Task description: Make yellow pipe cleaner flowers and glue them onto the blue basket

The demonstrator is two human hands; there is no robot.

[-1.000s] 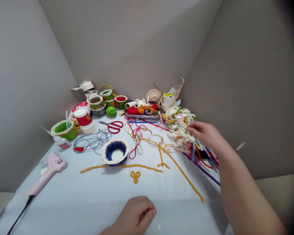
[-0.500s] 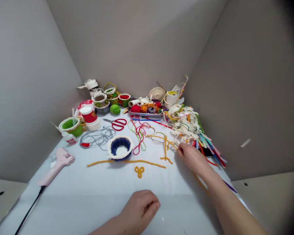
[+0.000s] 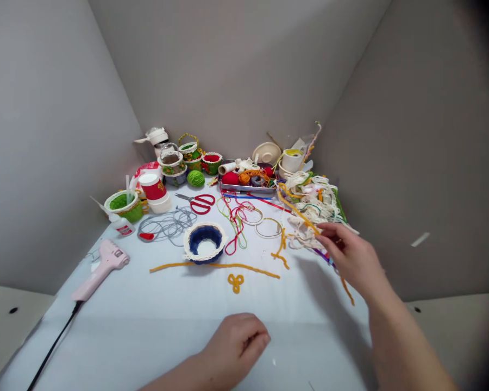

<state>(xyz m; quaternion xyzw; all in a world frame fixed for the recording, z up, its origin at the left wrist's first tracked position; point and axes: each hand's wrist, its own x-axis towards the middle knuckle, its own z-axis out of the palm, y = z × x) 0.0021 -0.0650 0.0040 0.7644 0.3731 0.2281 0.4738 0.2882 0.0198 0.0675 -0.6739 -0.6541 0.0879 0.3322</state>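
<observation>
My right hand (image 3: 348, 255) pinches a mustard-yellow yarn cord (image 3: 299, 212) above the table's right side. One end of the cord runs up over the lace pile (image 3: 309, 209); the other hangs below the hand. My left hand (image 3: 238, 347) rests on the cloth near the front, fingers curled in, and whatever may be inside them is hidden. Ahead of it lies a yellow three-loop flower (image 3: 236, 282). Behind that a long yellow cord (image 3: 248, 267) stretches past the foot of a blue basket (image 3: 204, 244) with a white braided rim. Short yellow pieces (image 3: 283, 252) lie to the right.
At left are a pink glue gun (image 3: 101, 269) with its black cable, a white glue bottle (image 3: 121, 225) and grey cord (image 3: 169, 222). Red-handled scissors (image 3: 201, 203), a green yarn ball (image 3: 196, 178) and a tray of yarn (image 3: 248, 189) sit farther back, beside small baskets (image 3: 171, 165).
My right hand has lifted and moved right, pulling the yellow cord up off the table. My left hand stays curled in place. The view has shifted slightly.
</observation>
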